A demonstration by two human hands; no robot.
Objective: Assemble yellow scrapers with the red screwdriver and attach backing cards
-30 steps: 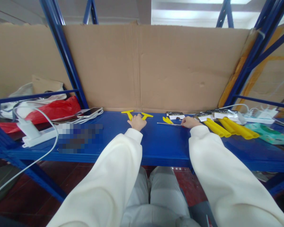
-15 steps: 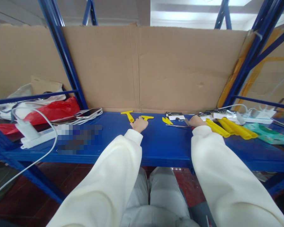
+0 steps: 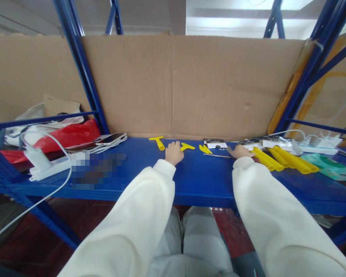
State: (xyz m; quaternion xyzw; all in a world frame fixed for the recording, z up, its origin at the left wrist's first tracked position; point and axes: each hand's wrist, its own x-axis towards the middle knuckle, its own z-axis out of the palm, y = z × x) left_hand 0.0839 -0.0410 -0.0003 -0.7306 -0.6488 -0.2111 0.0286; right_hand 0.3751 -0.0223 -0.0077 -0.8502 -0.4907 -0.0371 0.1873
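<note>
At far left, a white power strip (image 3: 52, 169) lies in front of a red bag (image 3: 75, 134), with a phone (image 3: 111, 138) on white cables to the right of them. Next comes 1 yellow T-shaped piece (image 3: 158, 142), its crossbar toward the cardboard (image 3: 132, 84), just left of the left hand.

The left hand (image 3: 174, 153) is low over the blue table (image 3: 204, 179), back of the hand up, arm stretched forward, fingers pointing toward the cardboard and loosely bent. A 2nd T-shaped piece (image 3: 188, 146) lies at its right side, its stem end meeting the thumb side; whether the fingers pinch it, I cannot tell.

Between the hands lie small yellow pieces (image 3: 204, 149), a black-and-white box (image 3: 215, 144) and a thin metal tool (image 3: 217, 155).

The right hand (image 3: 241, 151) is also low, back up, arm reaching forward. A grey flat item (image 3: 230, 151) shows at its left edge; its grip is hidden, so I cannot tell whether it is clenched. Yellow tubes (image 3: 288, 159) lie just right of it, then a green packet (image 3: 330, 167).
</note>
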